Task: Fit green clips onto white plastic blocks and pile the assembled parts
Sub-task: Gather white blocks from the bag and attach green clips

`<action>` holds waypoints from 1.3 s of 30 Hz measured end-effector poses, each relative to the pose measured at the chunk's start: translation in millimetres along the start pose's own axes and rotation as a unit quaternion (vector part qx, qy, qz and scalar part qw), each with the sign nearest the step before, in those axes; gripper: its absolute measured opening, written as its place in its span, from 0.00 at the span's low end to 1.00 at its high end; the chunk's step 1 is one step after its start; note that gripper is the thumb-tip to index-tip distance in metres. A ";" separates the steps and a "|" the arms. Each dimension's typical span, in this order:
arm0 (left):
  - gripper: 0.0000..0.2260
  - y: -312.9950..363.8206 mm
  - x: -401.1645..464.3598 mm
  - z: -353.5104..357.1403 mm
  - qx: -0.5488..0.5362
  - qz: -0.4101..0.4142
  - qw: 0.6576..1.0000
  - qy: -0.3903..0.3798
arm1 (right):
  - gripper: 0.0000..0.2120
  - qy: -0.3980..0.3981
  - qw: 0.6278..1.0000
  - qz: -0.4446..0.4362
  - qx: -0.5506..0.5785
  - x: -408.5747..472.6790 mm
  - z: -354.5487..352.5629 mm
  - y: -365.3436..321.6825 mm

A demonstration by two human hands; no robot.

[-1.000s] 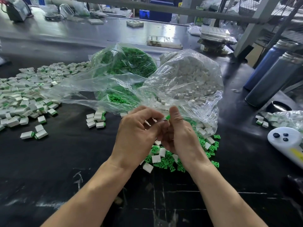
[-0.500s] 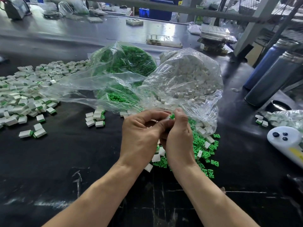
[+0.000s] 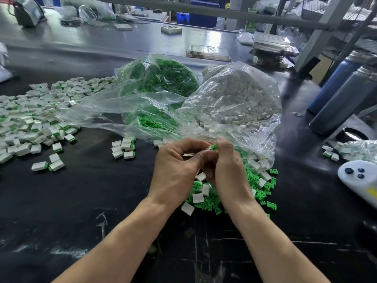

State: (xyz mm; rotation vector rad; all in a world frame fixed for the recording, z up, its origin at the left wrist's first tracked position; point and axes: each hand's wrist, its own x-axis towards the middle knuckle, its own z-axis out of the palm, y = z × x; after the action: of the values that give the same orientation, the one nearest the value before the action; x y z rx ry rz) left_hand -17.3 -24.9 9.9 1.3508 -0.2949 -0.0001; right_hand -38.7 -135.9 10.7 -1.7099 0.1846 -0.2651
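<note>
My left hand [image 3: 175,170] and my right hand [image 3: 228,170] meet above the black table, fingers curled. The left pinches a white block [image 3: 188,154], mostly hidden by its fingers. The right pinches a green clip [image 3: 214,147] against the block's end. Under the hands lies a loose heap of green clips [image 3: 210,201] mixed with white blocks [image 3: 197,198]. The pile of assembled parts [image 3: 30,123] spreads over the left of the table.
Two clear bags lie behind the hands: one of green clips [image 3: 163,78], one of white blocks [image 3: 240,99]. A small group of assembled parts [image 3: 124,148] sits left of the hands. Two dark flasks [image 3: 342,99] and a white controller [image 3: 359,180] are at the right.
Both hands have stayed together over the loose heap, shifting slightly. The green clip now shows between the right fingertips at the block's end.
</note>
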 end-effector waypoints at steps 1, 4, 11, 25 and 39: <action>0.04 0.5 1.1 -1.8 0.016 0.007 1.000 0.003 | 0.32 0.005 0.999 -0.024 -0.036 0.9 -3.9 0.9; 0.05 0.3 4.9 -8.7 0.079 0.038 0.996 0.024 | 0.28 0.045 0.996 -0.066 -0.032 2.0 -17.9 -1.6; 0.07 -4.1 4.1 -13.9 0.282 0.181 0.942 0.016 | 0.21 0.001 1.000 0.003 -0.008 0.1 -23.5 -7.8; 0.09 3.4 19.6 -26.7 0.120 0.073 0.988 0.059 | 0.11 0.020 0.993 0.038 0.113 7.7 -40.6 -0.6; 0.08 2.9 15.0 -25.5 0.019 -0.029 0.999 -0.020 | 0.05 0.006 0.991 -0.110 -0.074 0.9 -26.0 0.1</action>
State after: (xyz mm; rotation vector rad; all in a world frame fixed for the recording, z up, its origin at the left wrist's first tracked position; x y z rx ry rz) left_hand 2.0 -2.4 11.0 1.3990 -0.2913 -0.0706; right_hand -45.1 -160.9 14.4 -1.8778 0.0226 -0.4337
